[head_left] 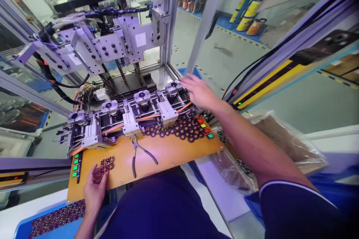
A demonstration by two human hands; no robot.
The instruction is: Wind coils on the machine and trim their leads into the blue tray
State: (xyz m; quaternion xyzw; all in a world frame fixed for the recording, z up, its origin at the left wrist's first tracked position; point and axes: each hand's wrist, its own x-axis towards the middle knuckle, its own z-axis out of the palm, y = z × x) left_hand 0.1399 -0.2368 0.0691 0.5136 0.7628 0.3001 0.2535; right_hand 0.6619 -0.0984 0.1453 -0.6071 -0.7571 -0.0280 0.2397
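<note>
On the left of the orange work panel, my left hand has its thumb and fingers closed about the near edge of a small cluster of copper-wound stator cores. My right hand is stretched over the rightmost fixture of the winding machine, its fingers extended and the tips at the fixture's edge. Whether those fingertips touch the dark ring core seated there is hard to tell. Pliers with dark handles lie spread on the panel between my hands.
Many dark ring cores lie at the panel's right rear. Lit buttons sit beside them, with green ones at left. A blue tray of wound cores is lower left. A plastic-lined box stands right. The machine head overhangs the fixtures.
</note>
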